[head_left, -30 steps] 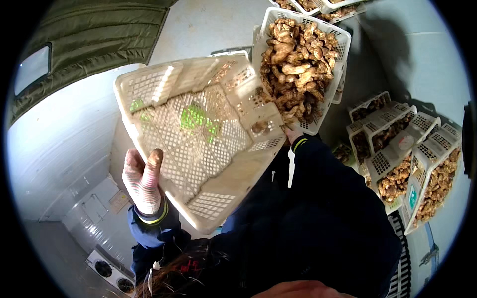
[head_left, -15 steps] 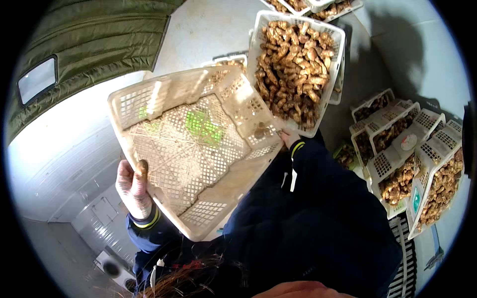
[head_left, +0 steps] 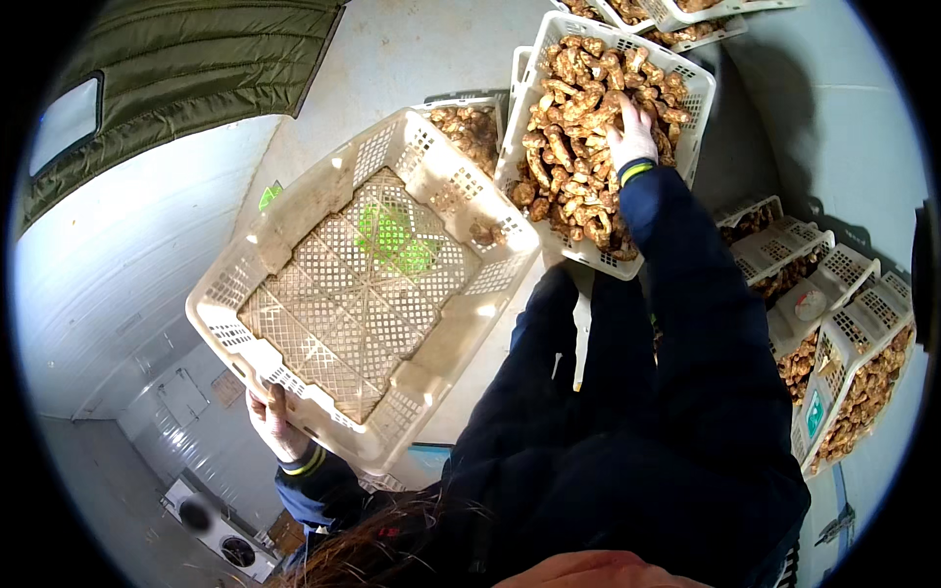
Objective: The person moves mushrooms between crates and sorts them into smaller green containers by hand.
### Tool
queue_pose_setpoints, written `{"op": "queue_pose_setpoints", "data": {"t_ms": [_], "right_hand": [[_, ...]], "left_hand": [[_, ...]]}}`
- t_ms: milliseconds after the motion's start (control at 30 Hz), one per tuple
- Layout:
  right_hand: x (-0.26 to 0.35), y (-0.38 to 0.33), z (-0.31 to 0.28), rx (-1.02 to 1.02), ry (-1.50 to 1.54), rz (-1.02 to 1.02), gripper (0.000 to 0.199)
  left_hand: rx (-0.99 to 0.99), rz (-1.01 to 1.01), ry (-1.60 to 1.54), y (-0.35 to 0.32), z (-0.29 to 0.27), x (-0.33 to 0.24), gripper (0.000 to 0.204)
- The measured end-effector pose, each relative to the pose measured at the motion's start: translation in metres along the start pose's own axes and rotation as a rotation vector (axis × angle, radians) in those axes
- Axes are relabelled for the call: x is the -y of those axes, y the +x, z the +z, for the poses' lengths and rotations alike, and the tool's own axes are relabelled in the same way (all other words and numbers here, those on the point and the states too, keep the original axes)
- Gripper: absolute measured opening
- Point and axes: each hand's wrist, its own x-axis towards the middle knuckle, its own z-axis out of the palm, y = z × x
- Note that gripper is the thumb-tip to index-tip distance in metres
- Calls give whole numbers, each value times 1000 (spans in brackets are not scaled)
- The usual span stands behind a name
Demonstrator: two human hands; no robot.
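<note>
My left hand (head_left: 277,423) is closed on the lower left rim of a white slatted plastic crate (head_left: 461,343), fingers hooked over its edge. The crate is held tilted, and its mesh bottom is bare apart from dirt marks; bright green shows through the holes. To the right, my right hand (head_left: 632,135) reaches into a second white crate (head_left: 598,257) heaped with brown, knobbly mushrooms (head_left: 578,167). Its fingers curl around a mushroom (head_left: 608,106) on top of the heap; the fingertips are partly hidden.
Another crate of mushrooms (head_left: 466,132) sits behind the held crate. Stacked crates (head_left: 676,15) stand at the top, and more mushroom crates (head_left: 843,343) line the right wall. A green quilted curtain (head_left: 196,69) hangs at the upper left. A fan unit (head_left: 221,529) appears at the lower left.
My right hand has let go of the bare crate's rim and moved up onto the mushrooms. The bare crate, still in my left hand, has shifted left and turned a little.
</note>
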Motion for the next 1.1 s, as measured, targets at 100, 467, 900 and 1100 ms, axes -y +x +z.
{"op": "queue_pose_setpoints", "data": {"t_ms": [100, 467, 900, 1100], "right_hand": [[1, 39, 34, 34, -164, -192, 51], [-5, 79, -13, -25, -582, -391, 36], [-30, 96, -1, 219, -722, -294, 39], [23, 74, 74, 275, -466, -548, 49]], "left_hand": [[-57, -1, -98, -2, -3, 9, 14], [-89, -193, -183, 19, -36, 35, 20], [-102, -209, -182, 15, -59, 51, 32], [34, -228, -239, 22, -79, 63, 33]]}}
